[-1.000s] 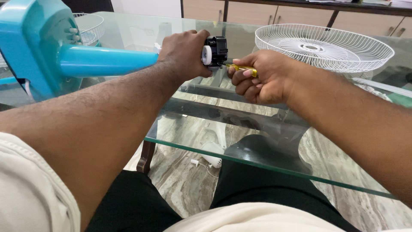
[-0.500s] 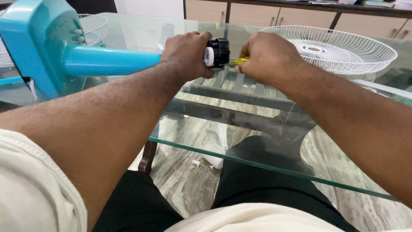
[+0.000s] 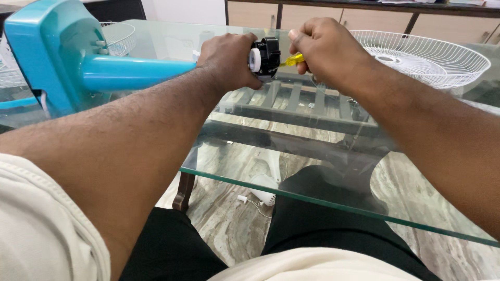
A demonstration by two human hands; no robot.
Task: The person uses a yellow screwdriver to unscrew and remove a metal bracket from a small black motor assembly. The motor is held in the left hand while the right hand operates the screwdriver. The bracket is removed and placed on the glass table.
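At upper left, the turquoise fan stand is lying across the glass table. The left hand is gripping closed around the stand's end, steadying the black motor block at upper centre. The right hand, lower half a second ago, is now fisted level with the block, driving the yellow-handled screwdriver into it. At upper right, the white wire fan guard is lying flat, crowding the right forearm.
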